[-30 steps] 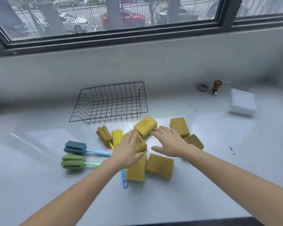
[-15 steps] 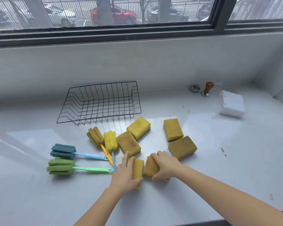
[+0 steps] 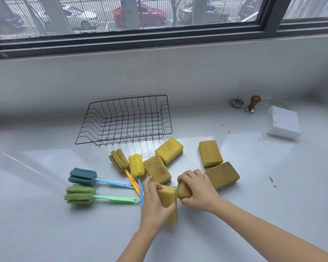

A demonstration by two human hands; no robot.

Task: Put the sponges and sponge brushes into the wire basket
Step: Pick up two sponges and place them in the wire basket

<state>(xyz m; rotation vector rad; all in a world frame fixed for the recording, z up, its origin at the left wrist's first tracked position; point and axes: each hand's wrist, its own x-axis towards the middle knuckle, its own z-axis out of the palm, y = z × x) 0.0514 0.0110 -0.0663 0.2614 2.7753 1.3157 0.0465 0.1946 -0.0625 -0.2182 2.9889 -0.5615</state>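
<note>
An empty black wire basket (image 3: 125, 120) stands on the grey counter near the wall. Several yellow sponges lie in front of it, among them one (image 3: 169, 150) by the basket's right corner and another (image 3: 210, 152) further right. My left hand (image 3: 155, 201) grips a yellow sponge (image 3: 167, 196) lifted on its edge. My right hand (image 3: 199, 188) holds a darker yellow sponge (image 3: 184, 190) right beside it. Several sponge brushes lie to the left: a blue-headed one (image 3: 82, 175), a green one (image 3: 79, 193), and two yellow-headed ones (image 3: 136, 165) with crossed handles.
A white foam block (image 3: 283, 124) rests at the far right. A wooden-handled tamper (image 3: 253, 104) and a small metal ring (image 3: 238, 102) stand near the wall. The window wall rises right behind the basket. The counter's front edge runs below my forearms.
Both hands dropped from hovering over the pile onto the two nearest sponges and closed on them. Now both sponges are tipped up off the counter.
</note>
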